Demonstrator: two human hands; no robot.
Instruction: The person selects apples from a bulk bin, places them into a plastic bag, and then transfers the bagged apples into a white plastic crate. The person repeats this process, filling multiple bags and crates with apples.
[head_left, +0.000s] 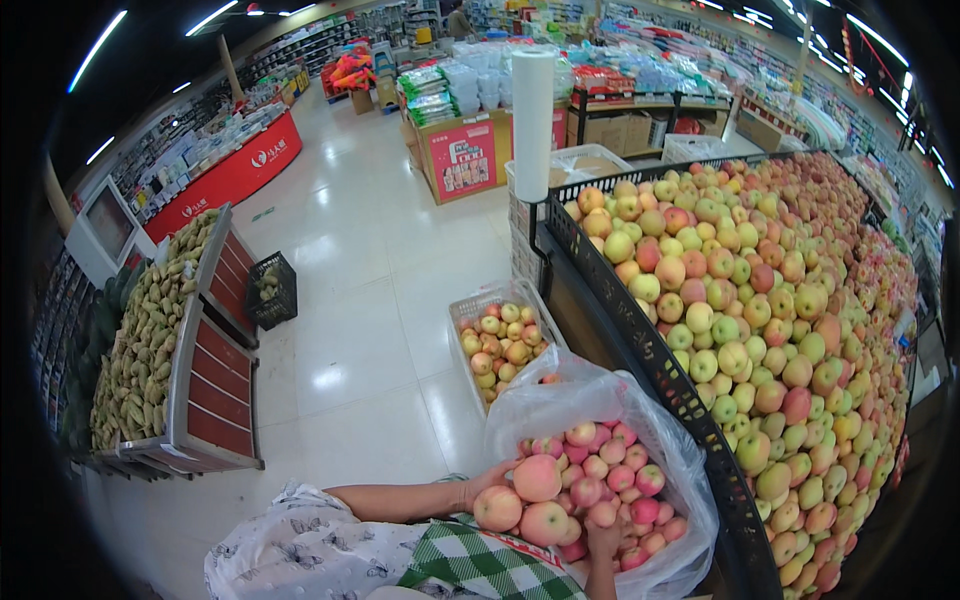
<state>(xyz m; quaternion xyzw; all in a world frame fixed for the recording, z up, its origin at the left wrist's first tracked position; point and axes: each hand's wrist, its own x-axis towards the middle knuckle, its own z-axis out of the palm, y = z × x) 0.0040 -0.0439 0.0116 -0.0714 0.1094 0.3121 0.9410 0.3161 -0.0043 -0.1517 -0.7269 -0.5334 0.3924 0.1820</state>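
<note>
Pink-red apples (596, 469) fill a large clear plastic bag (660, 420) in front of me, its mouth spread wide. My left hand (489, 482) reaches in from the left and curls behind a few larger apples (537, 478), cradling them at the near-left side of the bag; its fingertips are mostly hidden. Down among the apples in the bag, my right hand (604, 537) has its fingers around a small pink apple (602, 514). A green-and-white checked apron (487, 562) covers my front, touching the nearest fruit.
A black-rimmed display bin (645, 330) heaped with yellow-red apples (750, 300) runs along the right. Beyond the bag stands a crate (457, 337) of apples. A plastic bag roll (532, 124) rises at the bin's corner. Left is a melon stand (214, 390) beside a black crate (274, 307).
</note>
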